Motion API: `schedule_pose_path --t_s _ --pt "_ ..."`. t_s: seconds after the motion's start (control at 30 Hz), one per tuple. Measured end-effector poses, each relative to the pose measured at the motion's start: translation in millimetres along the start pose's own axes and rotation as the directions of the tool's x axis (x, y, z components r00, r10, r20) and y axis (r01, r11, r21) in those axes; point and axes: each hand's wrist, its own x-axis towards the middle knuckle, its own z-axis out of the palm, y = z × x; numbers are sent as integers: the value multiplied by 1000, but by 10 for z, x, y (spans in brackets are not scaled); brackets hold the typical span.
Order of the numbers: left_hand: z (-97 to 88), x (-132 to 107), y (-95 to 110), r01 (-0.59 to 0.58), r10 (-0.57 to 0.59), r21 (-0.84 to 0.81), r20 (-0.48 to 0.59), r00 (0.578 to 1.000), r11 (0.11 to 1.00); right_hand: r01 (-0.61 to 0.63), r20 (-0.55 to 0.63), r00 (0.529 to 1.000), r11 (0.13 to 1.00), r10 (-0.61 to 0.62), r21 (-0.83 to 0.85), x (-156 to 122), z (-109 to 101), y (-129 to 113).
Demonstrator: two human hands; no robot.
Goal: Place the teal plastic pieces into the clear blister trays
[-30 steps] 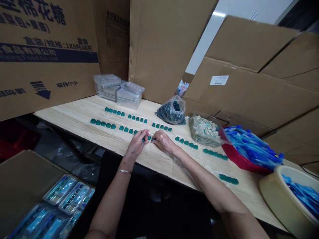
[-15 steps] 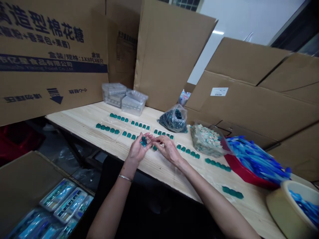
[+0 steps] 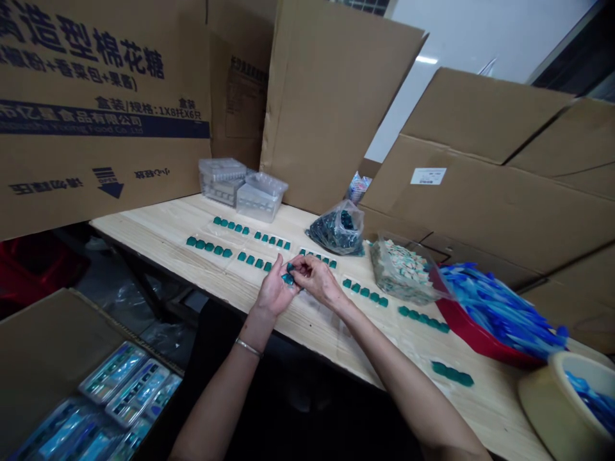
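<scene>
My left hand (image 3: 275,291) is cupped palm up over the table's front part, holding a few small glossy teal pieces (image 3: 287,279) in its palm. Above that palm, the fingertips of my right hand (image 3: 318,280) pinch together around one teal piece (image 3: 289,267). Just behind my hands, short rows of similar teal pieces (image 3: 253,260) lie on clear plastic on the wooden table (image 3: 202,272). My right hand partly covers one row. Farther back stands an open plastic bag (image 3: 336,229) full of dark teal pieces.
A clear tub (image 3: 401,269) of pale flat pieces stands behind a red tray (image 3: 473,333) of blue items. A cream bucket (image 3: 542,397) is at right. Clear boxes (image 3: 259,198) sit at back left. Below, an open carton (image 3: 43,346) contains filled packs. Cardboard sheets (image 3: 336,109) wall the back.
My right hand has come in over my left palm, its fingertips now on a teal piece there. My left hand has shifted slightly right and down, and the view has turned a little.
</scene>
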Motion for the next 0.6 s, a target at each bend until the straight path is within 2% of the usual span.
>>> schedule_pose_path --t_s 0.13,0.2,0.27,0.37,0.47,0.6 --pt "15 12 -52 -30 31 47 -15 999 998 -121 -55 989 972 134 199 16 -15 86" --pt "-6 22 -77 -97 103 131 -34 994 987 -171 -58 977 920 204 353 19 -59 128" --pt "-35 32 -105 -177 189 256 -23 982 950 -218 -25 965 849 262 482 8 -120 154" --pt "-75 35 -140 -238 260 406 1 966 882 -273 33 950 775 311 570 -32 -199 162" --pt "-94 21 -147 -231 251 449 17 968 863 -274 51 949 733 312 623 -76 -238 137" --pt "-72 -13 -140 -132 110 421 76 991 898 -280 54 938 658 343 699 -120 -268 92"
